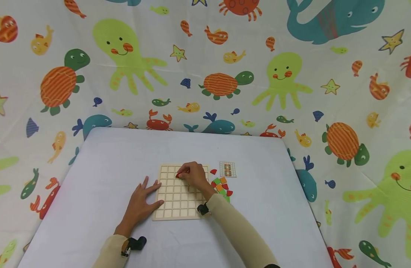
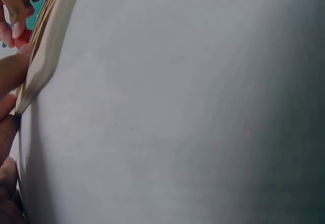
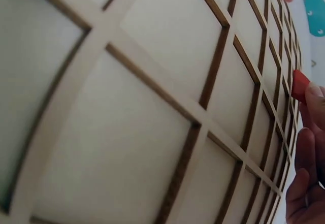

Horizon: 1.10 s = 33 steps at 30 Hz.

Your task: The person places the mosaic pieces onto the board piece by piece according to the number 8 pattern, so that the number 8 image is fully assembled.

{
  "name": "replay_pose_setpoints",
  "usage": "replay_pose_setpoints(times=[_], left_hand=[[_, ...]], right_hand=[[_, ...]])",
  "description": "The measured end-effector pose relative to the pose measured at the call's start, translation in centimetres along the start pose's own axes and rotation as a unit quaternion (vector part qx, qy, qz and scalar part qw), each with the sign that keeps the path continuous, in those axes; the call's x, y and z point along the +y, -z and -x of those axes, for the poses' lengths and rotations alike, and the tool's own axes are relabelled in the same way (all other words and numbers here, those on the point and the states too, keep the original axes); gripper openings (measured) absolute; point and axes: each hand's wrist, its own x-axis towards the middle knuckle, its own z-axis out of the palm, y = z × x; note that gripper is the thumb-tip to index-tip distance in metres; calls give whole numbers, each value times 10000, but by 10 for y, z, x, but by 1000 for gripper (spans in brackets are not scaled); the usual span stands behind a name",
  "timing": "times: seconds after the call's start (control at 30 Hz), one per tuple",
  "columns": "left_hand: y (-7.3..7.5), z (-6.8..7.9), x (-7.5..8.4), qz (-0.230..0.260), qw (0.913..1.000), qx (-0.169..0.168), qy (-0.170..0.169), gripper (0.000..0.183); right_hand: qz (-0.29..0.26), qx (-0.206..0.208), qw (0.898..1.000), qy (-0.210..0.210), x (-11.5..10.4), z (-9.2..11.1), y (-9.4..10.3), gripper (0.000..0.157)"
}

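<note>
A wooden grid board (image 1: 173,204) with square recesses lies on the white table. Over its upper part, my right hand (image 1: 195,175) pinches a red quarter-round piece (image 1: 177,175) between thumb and fingertips. The right wrist view shows that red piece (image 3: 299,84) at the board's far cells; whether it touches the board I cannot tell. My left hand (image 1: 141,201) rests at the board's left edge, fingers spread, thumb on the rim. In the left wrist view, fingers (image 2: 10,74) of the left hand touch the board's side (image 2: 48,51).
Right of the board lies a loose pile of red, green and orange pieces (image 1: 220,188), partly hidden by the right forearm. A single red piece (image 1: 213,171) lies above it, beside a small pattern card (image 1: 228,169). A curtain with sea animals (image 1: 198,56) hangs behind the table.
</note>
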Motion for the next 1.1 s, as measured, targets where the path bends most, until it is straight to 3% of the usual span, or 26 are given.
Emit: replay_pose_setpoints(times=[0.33,0.63,0.83,1.1], left_hand=[[-4,-1,1,-79,10000,46,3,72],[-4,-2,1,-62,9999,90,-39,72],[-5,-2,0,-103,9999,40,39,73],[-5,0,0,-80,9999,108,4,73]], right_hand=[[742,120,9970,164,-1,2,-8,5],[867,76,9959,245,-5,7,-6,8],[297,184,9993,114,1,19,5,11],[-517,400,9979,35,31,41,37,17]])
